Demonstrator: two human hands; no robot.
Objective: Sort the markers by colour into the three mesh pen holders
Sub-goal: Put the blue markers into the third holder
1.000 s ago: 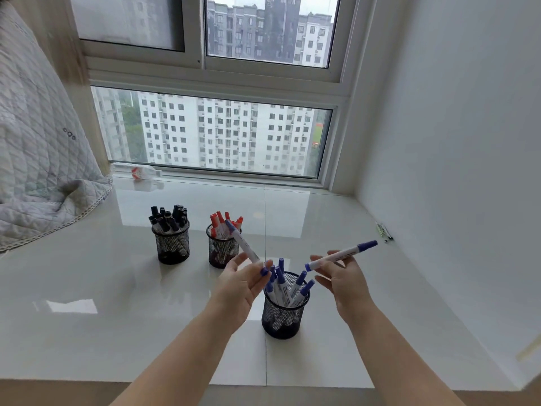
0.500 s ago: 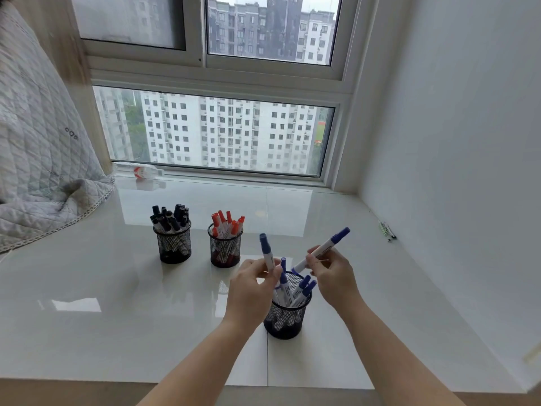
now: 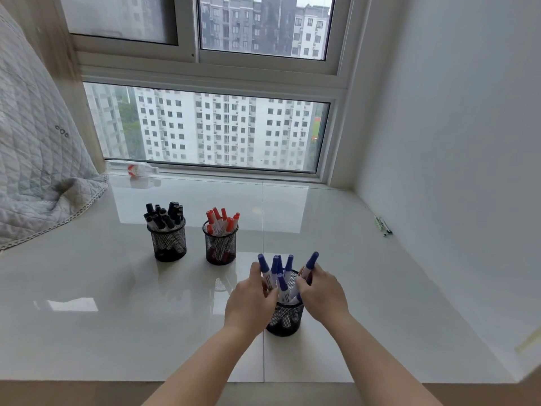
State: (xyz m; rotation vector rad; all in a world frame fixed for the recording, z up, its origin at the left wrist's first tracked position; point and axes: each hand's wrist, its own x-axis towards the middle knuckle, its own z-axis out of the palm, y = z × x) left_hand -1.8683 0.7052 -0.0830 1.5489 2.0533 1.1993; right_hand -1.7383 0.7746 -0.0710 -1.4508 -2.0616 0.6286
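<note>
**Both blue markers now down at the near holder**

You have brought both hands in to the near holder [image 3: 283,319] since a second ago. Back then each hand held a blue-capped marker up and well clear of the rim, the right one pointing off to the right. Half a second ago the markers were tipping upright over the opening. Now both stand nearly upright with their lower ends down among the other blue markers [image 3: 281,284].

Your left hand [image 3: 251,300] has its fingers curled round the left marker [image 3: 265,272] at the holder's left rim. Your right hand [image 3: 321,293] pinches the right marker [image 3: 308,266] at the right rim. Whether either marker has reached the bottom, I cannot tell; the hands and the mesh hide the lower ends.

The other two holders stand farther off and to the left, apart from each other and from your hands. The far-left holder [image 3: 169,241] carries only black caps [image 3: 164,214]. The middle holder [image 3: 220,244] carries only red caps [image 3: 222,221].

No loose markers show on the white surface [image 3: 117,317] around the holders. A small pen-like thing [image 3: 383,226] lies far right by the wall; too small to say what it is.

Judgement: these look like the last two markers of the sort. Once you let go of both, the task is likely finished. Ease your grip gently, since the near holder is crowded and a nudge could tip it.
</note>
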